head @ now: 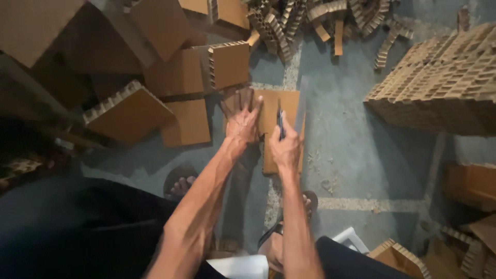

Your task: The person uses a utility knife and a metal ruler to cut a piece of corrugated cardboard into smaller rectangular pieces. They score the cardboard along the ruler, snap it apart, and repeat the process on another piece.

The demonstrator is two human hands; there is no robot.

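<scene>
A brown honeycomb cardboard piece [287,106] lies flat on the grey concrete floor in the middle of the head view. My left hand [242,118] presses down on its left part, fingers spread flat. My right hand [285,147] is closed around a dark-handled knife [280,120] whose blade points away from me and rests on the cardboard. A long pale straightedge [300,106] lies along the piece's right side.
Several cut cardboard blocks [175,72] are piled at the left and top. Narrow offcut strips [320,20] lie scattered at the top. A large honeycomb slab stack [439,77] sits at the right. My sandalled feet [181,186] are below.
</scene>
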